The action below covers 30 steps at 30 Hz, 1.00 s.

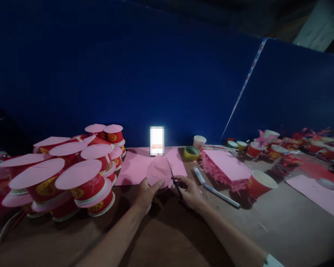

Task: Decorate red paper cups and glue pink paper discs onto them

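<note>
Between thumb and fingers, my left hand [148, 193] grips a round pink paper disc [158, 170] by its lower edge. My right hand [189, 193] is closed on a pair of scissors [176, 186] with dark handles. The scissors' blades point up and away, along the disc's right edge. I cannot tell whether the blades touch the paper. Behind the disc, a larger pink paper sheet [133, 167] lies on the table. A bright screen-like rectangle [157, 140], blurred out, stands upright at that sheet's far side.
Red paper cups topped with pink discs [78, 174] are stacked at left. To the right are a tape roll [191, 153], a glue stick [199, 175], a pen [222, 195], pink paper [228, 164] and a red cup [260, 184]. A blue wall [156, 74] rises behind.
</note>
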{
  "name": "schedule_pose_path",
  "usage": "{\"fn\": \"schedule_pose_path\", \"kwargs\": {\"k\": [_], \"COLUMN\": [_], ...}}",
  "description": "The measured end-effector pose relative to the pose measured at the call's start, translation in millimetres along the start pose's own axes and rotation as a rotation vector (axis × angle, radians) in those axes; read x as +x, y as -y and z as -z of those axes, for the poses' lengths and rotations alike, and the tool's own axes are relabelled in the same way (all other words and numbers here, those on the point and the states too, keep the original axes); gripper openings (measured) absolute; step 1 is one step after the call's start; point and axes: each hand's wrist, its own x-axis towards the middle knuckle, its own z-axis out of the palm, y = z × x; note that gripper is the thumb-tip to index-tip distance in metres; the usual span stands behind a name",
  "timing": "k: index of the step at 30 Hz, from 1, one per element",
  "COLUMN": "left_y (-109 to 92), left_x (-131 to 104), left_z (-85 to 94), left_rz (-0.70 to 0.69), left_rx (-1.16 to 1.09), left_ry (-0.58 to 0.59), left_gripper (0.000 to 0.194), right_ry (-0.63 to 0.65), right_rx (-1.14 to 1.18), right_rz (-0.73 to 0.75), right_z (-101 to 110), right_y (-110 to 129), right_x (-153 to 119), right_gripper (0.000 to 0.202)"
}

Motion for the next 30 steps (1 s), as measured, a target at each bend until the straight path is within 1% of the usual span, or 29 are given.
{"fn": "schedule_pose_path", "kwargs": {"k": [7,11,17,22,27,30], "left_y": [-2.9,-2.2,2.6,3.1,4.1,4.3], "left_x": [-1.7,-1.3,0.8,1.2,1.9,2.0], "left_z": [-1.1,-0.5,3.6,3.9,3.9,4.4], "left_rz": [0.026,0.002,-0.019,-0.008,-0.026,-0.025], "left_rx": [0.003,-0.003,0.001,-0.011,-0.040,-0.039], "left_ry": [0.002,-0.005,0.025,-0.002,0.001,-0.001], "left_gripper": [0.041,0.042,0.037,0.040,0.045,0.044], "right_ry": [0.000,0.007,0.013,0.003,0.006,0.000], "right_rx": [-0.031,-0.014,-0.002,-0.039,-0.027,-0.008], "right_rz": [0.010,0.010,-0.012,0.019,-0.007,-0.020], "right_z": [2.4,2.7,2.7,3.6,3.9,3.2], "right_y": [1.2,0.2,-1.8,-4.9,-3.9,-4.1], "right_x": [-0.1,0.5,1.9,2.4,2.0,2.2], "right_gripper": [0.042,0.043,0.045,0.043,0.046,0.047]}}
